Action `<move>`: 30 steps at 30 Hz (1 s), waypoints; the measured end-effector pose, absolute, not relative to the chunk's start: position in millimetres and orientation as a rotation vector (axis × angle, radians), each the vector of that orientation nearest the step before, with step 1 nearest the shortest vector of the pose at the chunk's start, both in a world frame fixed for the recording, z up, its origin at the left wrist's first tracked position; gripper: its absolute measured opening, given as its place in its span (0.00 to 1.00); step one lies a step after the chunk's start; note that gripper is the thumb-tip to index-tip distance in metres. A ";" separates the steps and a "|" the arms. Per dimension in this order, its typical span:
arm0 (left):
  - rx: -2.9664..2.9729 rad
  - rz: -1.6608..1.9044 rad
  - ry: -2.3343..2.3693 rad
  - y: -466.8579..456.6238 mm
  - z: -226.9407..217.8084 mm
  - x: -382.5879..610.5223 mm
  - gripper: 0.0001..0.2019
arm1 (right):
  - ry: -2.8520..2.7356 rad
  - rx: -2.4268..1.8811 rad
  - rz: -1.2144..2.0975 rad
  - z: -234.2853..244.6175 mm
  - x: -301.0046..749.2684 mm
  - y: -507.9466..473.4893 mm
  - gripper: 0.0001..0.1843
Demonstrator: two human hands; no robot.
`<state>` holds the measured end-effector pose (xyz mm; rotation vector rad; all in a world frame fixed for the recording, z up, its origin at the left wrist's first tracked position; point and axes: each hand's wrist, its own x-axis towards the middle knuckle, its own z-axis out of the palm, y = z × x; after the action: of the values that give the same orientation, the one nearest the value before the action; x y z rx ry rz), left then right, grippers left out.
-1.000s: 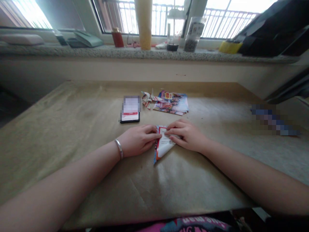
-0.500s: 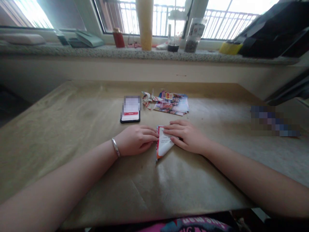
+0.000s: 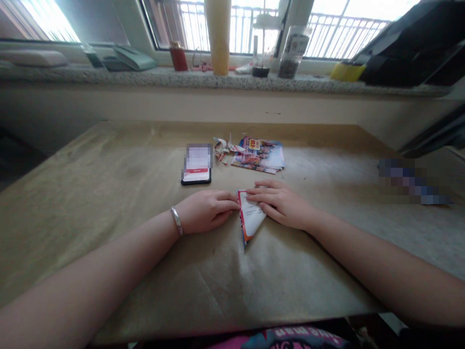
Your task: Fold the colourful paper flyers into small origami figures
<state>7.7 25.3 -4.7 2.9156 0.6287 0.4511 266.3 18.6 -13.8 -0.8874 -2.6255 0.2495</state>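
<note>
A folded paper triangle [image 3: 253, 215], white with small print and a red-and-orange edge, lies on the table with its sharp point towards me. My right hand [image 3: 281, 201] lies flat over its upper right part, fingers stretched and slightly spread, and covers that corner. From the other side, my left hand [image 3: 212, 209], with a silver bangle [image 3: 176, 221] at the wrist, reaches the paper's left edge with extended fingertips. The left thumb is tucked low beside the fingers.
Behind the hands lie a phone [image 3: 196, 165], crumpled paper scraps [image 3: 225, 149] and a stack of colourful flyers [image 3: 267, 157]. A blurred-out item [image 3: 412, 182] is at the table's right. Bottles and jars stand along the stone windowsill [image 3: 145, 78].
The paper triangle has turned slightly, its lower point swinging to the right. My right fingers have shifted a little on it; the left hand has barely moved.
</note>
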 end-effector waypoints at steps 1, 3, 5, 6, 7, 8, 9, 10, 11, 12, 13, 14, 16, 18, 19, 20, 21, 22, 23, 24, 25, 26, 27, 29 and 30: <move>2.918 0.445 0.625 25.5 -4.7 7.6 0.15 | -2.630 -0.890 0.246 -14.0 266.0 18.8 0.20; 2.930 0.440 0.615 25.7 -5.1 7.5 0.15 | -2.643 -0.899 0.237 -13.9 265.3 19.1 0.20; 2.954 0.442 0.596 25.9 -6.3 7.6 0.16 | -2.653 -0.905 0.229 -13.4 264.5 19.1 0.20; 2.971 0.445 0.588 26.0 -7.2 7.8 0.16 | -2.657 -0.904 0.230 -13.0 264.1 19.1 0.20; 2.990 0.450 0.582 26.1 -8.4 8.1 0.16 | -2.657 -0.900 0.233 -12.7 263.8 19.0 0.20; 3.008 0.456 0.581 26.2 -9.5 8.5 0.16 | -2.655 -0.897 0.238 -12.5 263.6 19.0 0.20; 3.026 0.466 0.584 26.3 -10.7 9.0 0.16 | -2.652 -0.896 0.243 -12.4 263.5 19.0 0.20; 3.041 0.478 0.590 26.4 -11.7 9.6 0.16 | -2.650 -0.897 0.245 -12.4 263.5 19.0 0.20; 3.053 0.490 0.599 26.4 -12.4 10.3 0.16 | -2.650 -0.901 0.243 -12.4 263.5 19.0 0.20; 3.063 0.498 0.609 26.3 -12.9 10.9 0.15 | -2.652 -0.906 0.240 -12.5 263.6 19.0 0.20; 3.070 0.502 0.621 26.1 -13.1 11.4 0.15 | -2.654 -0.913 0.235 -12.6 263.7 19.0 0.20; 3.077 0.502 0.636 26.0 -13.1 11.9 0.15 | -2.657 -0.919 0.228 -12.6 263.8 19.0 0.20; 3.092 0.493 0.671 25.5 -12.7 12.6 0.15 | -2.666 -0.925 0.217 -12.4 263.7 18.8 0.21; 3.109 0.486 0.708 25.1 -12.3 13.0 0.15 | -2.673 -0.925 0.210 -12.1 263.6 18.7 0.21; 3.113 0.484 0.723 25.1 -12.2 13.3 0.15 | -2.675 -0.924 0.208 -12.2 263.6 18.8 0.21; 3.112 0.484 0.737 25.0 -12.2 13.5 0.15 | -2.676 -0.922 0.207 -12.4 263.7 18.9 0.21; 3.105 0.486 0.743 25.1 -12.3 13.8 0.15 | -2.674 -0.919 0.206 -12.8 263.8 19.2 0.21; 3.095 0.487 0.748 25.3 -12.5 14.2 0.15 | -2.669 -0.915 0.204 -13.3 263.9 19.5 0.21; 3.082 0.488 0.752 25.5 -12.7 14.5 0.15 | -2.663 -0.911 0.202 -13.9 264.0 19.8 0.21; 3.069 0.488 0.756 25.8 -12.8 14.8 0.15 | -2.658 -0.905 0.202 -14.4 264.1 20.1 0.20; 3.055 0.483 0.761 26.1 -13.0 15.0 0.15 | -2.653 -0.901 0.201 -14.8 264.1 20.3 0.20; 3.039 0.481 0.767 26.5 -13.1 15.2 0.15 | -2.650 -0.900 0.201 -15.1 264.1 20.4 0.20; 3.022 0.479 0.779 26.8 -13.1 15.2 0.15 | -2.647 -0.901 0.201 -15.1 263.9 20.5 0.20; 2.988 0.484 0.807 27.5 -13.0 15.1 0.14 | -2.645 -0.902 0.200 -14.8 263.5 20.3 0.20; 2.974 0.482 0.819 27.8 -12.7 15.0 0.14 | -2.642 -0.899 0.200 -14.5 263.3 20.3 0.20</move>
<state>15.0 27.8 -12.7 2.9738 0.8193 0.4824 263.3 20.3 -14.5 -0.8991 -2.6424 0.2003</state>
